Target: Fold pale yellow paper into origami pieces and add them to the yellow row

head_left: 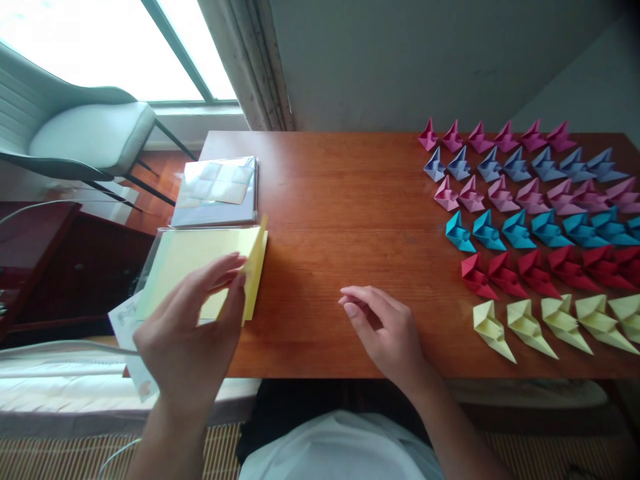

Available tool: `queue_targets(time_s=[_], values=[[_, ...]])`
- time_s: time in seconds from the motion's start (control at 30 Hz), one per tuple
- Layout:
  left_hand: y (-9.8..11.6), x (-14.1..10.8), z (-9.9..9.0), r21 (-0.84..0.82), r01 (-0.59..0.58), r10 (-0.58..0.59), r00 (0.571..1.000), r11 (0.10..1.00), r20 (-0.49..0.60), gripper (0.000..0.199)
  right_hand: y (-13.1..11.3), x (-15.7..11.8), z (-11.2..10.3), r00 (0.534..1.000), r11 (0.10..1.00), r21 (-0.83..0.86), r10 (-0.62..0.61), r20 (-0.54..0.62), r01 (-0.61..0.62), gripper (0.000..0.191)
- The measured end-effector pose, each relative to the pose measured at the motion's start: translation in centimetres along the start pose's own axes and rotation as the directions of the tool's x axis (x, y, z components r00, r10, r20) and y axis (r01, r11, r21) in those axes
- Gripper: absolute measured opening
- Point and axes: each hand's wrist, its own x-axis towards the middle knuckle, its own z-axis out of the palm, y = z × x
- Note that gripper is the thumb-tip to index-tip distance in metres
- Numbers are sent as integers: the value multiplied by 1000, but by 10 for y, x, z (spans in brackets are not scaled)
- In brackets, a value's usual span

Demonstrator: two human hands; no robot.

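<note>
My left hand (195,333) pinches a yellow sheet of paper (256,263) between thumb and fingertips, its edge tilted up at the right side of a stack of paper (175,257). That stack is pale yellow and green and lies in a clear sleeve at the table's left. Over the middle of the table, my right hand (383,327) has its thumb and fingers curled close together. Whether anything sits between those fingertips is too hard to make out. Nearest to its right is a row of pale yellow folded paper figures (530,328).
Rows of folded figures, such as red ones (523,272) and blue ones (520,230), fill the wooden table's (345,193) right side. A second paper pack (215,193) lies at the back left. A chair (95,140) stands by the window.
</note>
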Motion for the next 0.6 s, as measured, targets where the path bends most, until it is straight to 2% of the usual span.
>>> queue_targets(time_s=[0.03, 0.1, 0.17, 0.27, 0.33, 0.4, 0.47, 0.53, 0.6], values=[[11, -4, 5, -72, 6, -12, 996, 997, -90, 33, 0, 0, 0, 999, 998, 44, 38, 1, -38, 26], [35, -13, 18, -183, -105, 103, 994, 977, -22, 33, 0, -1, 1, 994, 983, 150, 111, 1, -110, 49], [56, -20, 31, -314, -209, 237, 970, 926, 52, 36, 0, 1, 1, 984, 958, 231, 178, -10, -171, 62], [70, -26, 40, -432, -272, 358, 925, 860, 131, 36, 3, 5, -1, 959, 943, 209, 277, -57, -259, 61], [65, -24, 38, -397, -291, 379, 911, 870, 163, 37, 8, 7, -5, 947, 949, 127, 302, -109, -288, 59], [51, -18, 34, -250, -259, 308, 934, 933, 181, 45, 14, 8, -12, 941, 958, 57, 286, -178, -281, 59], [33, -11, 29, 67, -148, 136, 978, 987, 157, 50, 21, 8, -20, 937, 966, 26, 255, -239, -256, 60], [17, -3, 26, 340, -42, -47, 967, 939, 249, 63, 27, 6, -27, 935, 971, 27, 235, -265, -237, 60], [7, 5, 24, 459, -6, -157, 936, 888, 317, 69, 29, 5, -30, 934, 971, 29, 234, -269, -236, 60]])
